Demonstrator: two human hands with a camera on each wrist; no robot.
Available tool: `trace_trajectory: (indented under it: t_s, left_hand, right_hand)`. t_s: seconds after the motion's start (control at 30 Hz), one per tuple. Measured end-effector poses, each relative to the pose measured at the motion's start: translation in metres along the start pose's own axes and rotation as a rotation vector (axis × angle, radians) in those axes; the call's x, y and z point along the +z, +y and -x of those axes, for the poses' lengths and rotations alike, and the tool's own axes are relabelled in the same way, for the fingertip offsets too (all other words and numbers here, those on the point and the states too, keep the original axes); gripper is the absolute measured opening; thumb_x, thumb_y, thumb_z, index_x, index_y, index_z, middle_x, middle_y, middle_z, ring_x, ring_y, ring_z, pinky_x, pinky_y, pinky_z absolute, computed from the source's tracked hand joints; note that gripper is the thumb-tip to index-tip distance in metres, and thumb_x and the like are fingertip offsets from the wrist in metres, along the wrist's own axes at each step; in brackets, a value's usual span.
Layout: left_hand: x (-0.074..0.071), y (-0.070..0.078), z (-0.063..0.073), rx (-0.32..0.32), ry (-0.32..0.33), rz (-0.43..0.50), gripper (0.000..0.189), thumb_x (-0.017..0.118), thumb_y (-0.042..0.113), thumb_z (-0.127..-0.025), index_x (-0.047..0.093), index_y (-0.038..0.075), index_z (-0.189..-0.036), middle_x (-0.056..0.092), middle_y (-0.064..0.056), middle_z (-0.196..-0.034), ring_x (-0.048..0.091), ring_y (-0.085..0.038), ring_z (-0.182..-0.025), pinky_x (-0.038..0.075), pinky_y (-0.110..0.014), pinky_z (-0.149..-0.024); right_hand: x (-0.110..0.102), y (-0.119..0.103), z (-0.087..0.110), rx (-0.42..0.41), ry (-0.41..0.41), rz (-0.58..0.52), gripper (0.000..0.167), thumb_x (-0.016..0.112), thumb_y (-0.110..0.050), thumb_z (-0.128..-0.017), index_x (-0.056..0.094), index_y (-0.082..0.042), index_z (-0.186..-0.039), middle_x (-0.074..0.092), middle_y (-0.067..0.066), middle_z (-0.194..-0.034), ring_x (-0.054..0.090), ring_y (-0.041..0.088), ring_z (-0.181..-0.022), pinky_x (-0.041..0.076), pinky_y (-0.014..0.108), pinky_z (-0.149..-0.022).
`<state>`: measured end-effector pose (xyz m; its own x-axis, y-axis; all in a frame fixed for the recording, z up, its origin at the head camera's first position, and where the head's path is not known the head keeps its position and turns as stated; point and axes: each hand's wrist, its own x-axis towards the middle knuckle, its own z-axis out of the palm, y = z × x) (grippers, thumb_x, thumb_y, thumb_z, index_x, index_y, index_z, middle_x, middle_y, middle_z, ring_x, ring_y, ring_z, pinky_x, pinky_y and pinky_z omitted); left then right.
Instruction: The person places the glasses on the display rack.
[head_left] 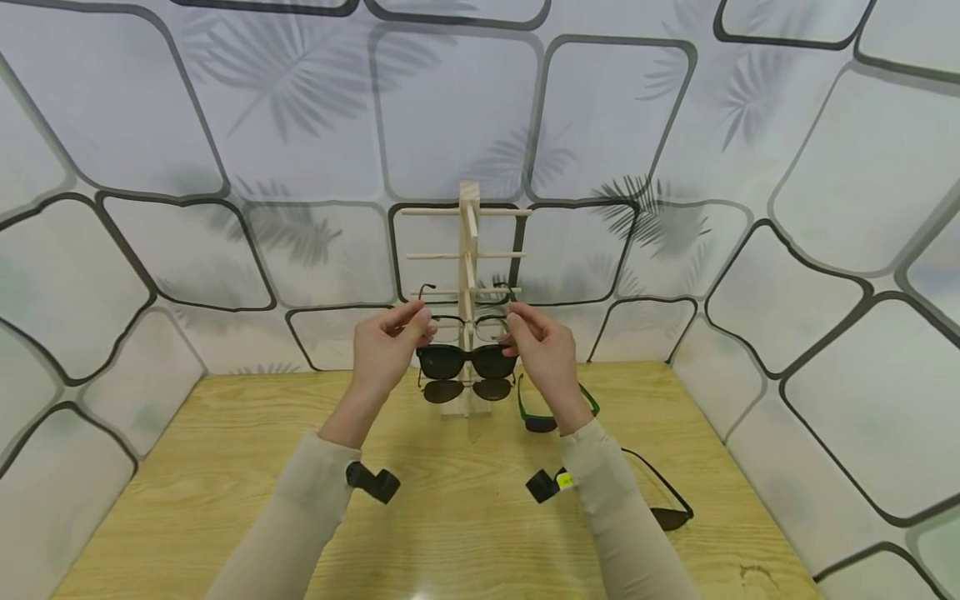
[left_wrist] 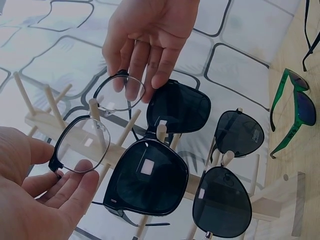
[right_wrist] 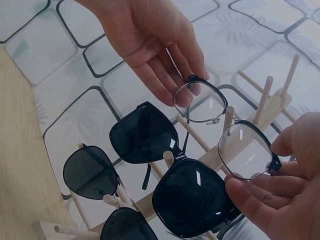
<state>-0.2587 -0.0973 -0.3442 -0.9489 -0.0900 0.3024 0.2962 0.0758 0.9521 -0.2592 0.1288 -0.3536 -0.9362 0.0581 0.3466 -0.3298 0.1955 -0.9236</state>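
Observation:
A pair of clear eyeglasses [left_wrist: 82, 145] with black upper rims is held at both ends, at a peg of the wooden glasses stand [head_left: 469, 196]. My left hand [head_left: 386, 342] pinches one end of the frame between thumb and fingers. On the opposite end, my right hand [head_left: 546, 342] grips the other corner, as the right wrist view shows. Just below hang large black sunglasses [head_left: 442, 362]. Under those, thin-framed aviator sunglasses [left_wrist: 222, 200] sit on a lower peg. Whether the eyeglasses' bridge bears on its peg, I cannot tell.
Green-framed sunglasses [head_left: 540, 423] lie on the wooden table [head_left: 450, 517] right of the stand, partly behind my right wrist. Nearer me, more dark sunglasses [head_left: 670, 518] are partly covered by my right sleeve. Bare pegs [head_left: 431, 212] jut out higher up. A patterned wall [head_left: 457, 108] stands behind.

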Motion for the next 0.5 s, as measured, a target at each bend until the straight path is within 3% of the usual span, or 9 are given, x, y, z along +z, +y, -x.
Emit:
trace_trajectory:
  t_s: [0.3,0.5]
  left_hand:
    - [-0.0004,-0.0014,0.0008,0.007,0.000,-0.010,0.035,0.070,0.018,-0.104,0.071,0.003,-0.136,0.077,-0.026,-0.112,0.078,-0.008,-0.086,0.063,-0.022,-0.082]
    - [-0.0002,-0.0014,0.0007,0.026,-0.001,-0.013,0.035,0.070,0.017,-0.104,0.071,0.002,-0.136,0.077,-0.027,-0.112,0.075,-0.001,-0.081,0.063,-0.021,-0.081]
  right_hand:
    - [0.0004,0.0003,0.0002,0.009,-0.004,-0.008,0.034,0.062,-0.022,-0.109,0.068,-0.011,-0.140,0.078,0.020,-0.116,0.077,0.035,-0.094,0.065,0.036,-0.077]
    - [-0.0003,0.0001,0.0007,-0.002,-0.012,-0.011,0.035,0.061,-0.021,-0.109,0.067,-0.010,-0.141,0.075,0.021,-0.127,0.076,0.037,-0.098,0.065,0.033,-0.077]
